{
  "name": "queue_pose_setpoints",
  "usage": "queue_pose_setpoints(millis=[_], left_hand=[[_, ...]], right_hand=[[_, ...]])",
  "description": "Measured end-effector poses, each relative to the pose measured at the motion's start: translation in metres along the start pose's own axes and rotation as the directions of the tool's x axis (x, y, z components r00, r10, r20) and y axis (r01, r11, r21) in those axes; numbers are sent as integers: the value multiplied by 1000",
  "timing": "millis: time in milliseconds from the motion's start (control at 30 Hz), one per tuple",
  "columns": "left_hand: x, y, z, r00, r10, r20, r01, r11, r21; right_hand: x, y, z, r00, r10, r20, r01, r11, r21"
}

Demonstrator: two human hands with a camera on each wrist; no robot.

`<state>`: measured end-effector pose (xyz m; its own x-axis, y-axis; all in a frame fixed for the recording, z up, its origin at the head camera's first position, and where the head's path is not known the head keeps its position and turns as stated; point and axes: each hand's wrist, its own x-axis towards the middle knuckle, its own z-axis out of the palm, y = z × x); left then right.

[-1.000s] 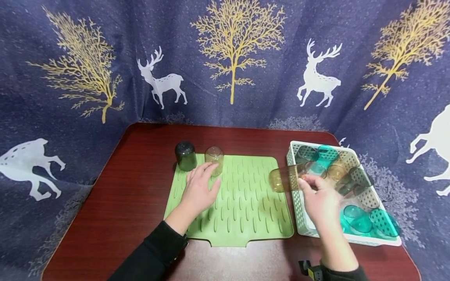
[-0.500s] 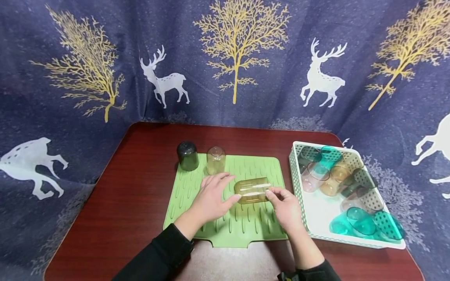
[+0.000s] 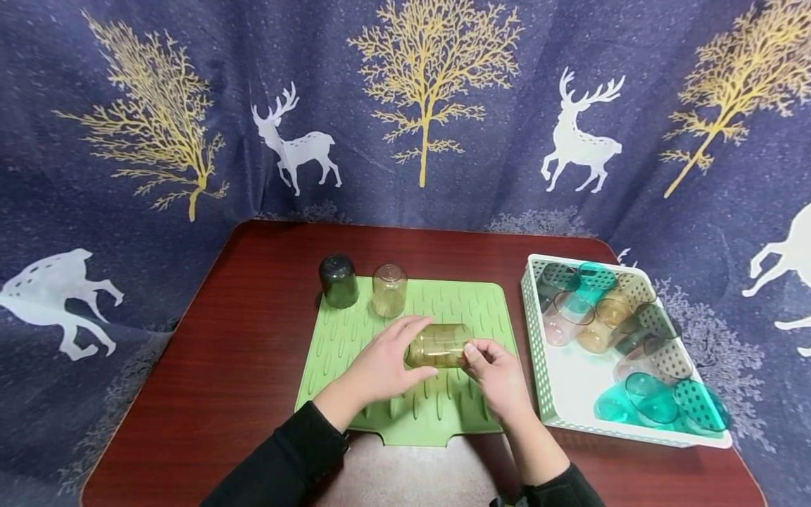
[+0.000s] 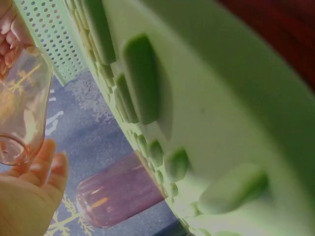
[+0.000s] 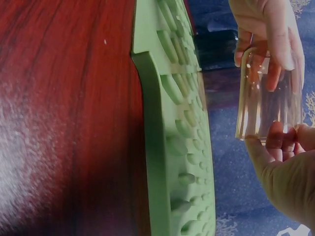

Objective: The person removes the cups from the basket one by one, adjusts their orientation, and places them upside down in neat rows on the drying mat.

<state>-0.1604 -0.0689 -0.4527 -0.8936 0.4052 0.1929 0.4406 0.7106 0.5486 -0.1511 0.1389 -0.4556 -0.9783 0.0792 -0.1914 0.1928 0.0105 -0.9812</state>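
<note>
An amber drinking glass (image 3: 438, 345) is held lying sideways above the green draining mat (image 3: 342, 366), its rim toward the right. My right hand (image 3: 497, 377) pinches the glass at its rim end. Round the base end curve the thumb and fingers of my left hand (image 3: 386, 359); in the right wrist view, fingers of this left hand (image 5: 275, 29) overlap the glass (image 5: 263, 103). Behind it on the mat, a pale clear glass (image 3: 389, 290) and a dark smoky glass (image 3: 338, 282) stand upside down side by side.
A white perforated basket (image 3: 538, 352) at the right of the dark red table (image 3: 209, 352) holds several glasses: teal ones (image 3: 652, 401), amber ones, pinkish and grey ones. A blue curtain (image 3: 380, 141) with deer and trees hangs behind the table.
My right hand has brought the amber glass leftward from beside the basket to over the mat. My left hand has moved from near the pale glass toward the front right, and now surrounds the amber glass's base.
</note>
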Motion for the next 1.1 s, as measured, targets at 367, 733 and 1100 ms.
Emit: queue_pose_setpoints(millis=[367,733,1100], left_hand=[[13,8,-16,996,-81,-40,80,997,-14],[55,15,-21,994,-25,-102,47,975,217],[96,19,-12,999,-46,-9,45,896,441]], right_hand=[[1,-6,-10,998,23,-50,-27,996,-83],[5,-5,-26,995,-22,-101,9,992,-129],[2,-7,-34,996,-13,-91,-3,985,-170]])
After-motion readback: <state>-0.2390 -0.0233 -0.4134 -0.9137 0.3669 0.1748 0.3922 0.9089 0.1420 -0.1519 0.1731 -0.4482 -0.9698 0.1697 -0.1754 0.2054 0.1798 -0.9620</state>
